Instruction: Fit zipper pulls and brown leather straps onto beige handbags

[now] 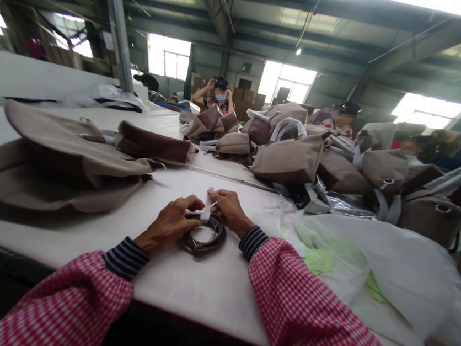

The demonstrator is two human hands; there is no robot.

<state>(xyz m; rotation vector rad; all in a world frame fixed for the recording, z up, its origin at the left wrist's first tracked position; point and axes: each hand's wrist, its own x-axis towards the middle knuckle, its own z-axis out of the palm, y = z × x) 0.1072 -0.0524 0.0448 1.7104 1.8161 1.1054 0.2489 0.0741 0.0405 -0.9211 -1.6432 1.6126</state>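
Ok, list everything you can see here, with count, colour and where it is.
coiled strap: one, dark brown, on the table between both hands
white strip: one, pinched above the coil
table: one, white, across the foreground
flat bag: one, taupe, left on the table
bag pile: many, taupe and brown, right and centre back
plastic sheeting: white, with green paper under it, right
people: at least two, far side of the table
left hand: on the coil's left edge, red check sleeve
right hand: holding the strip
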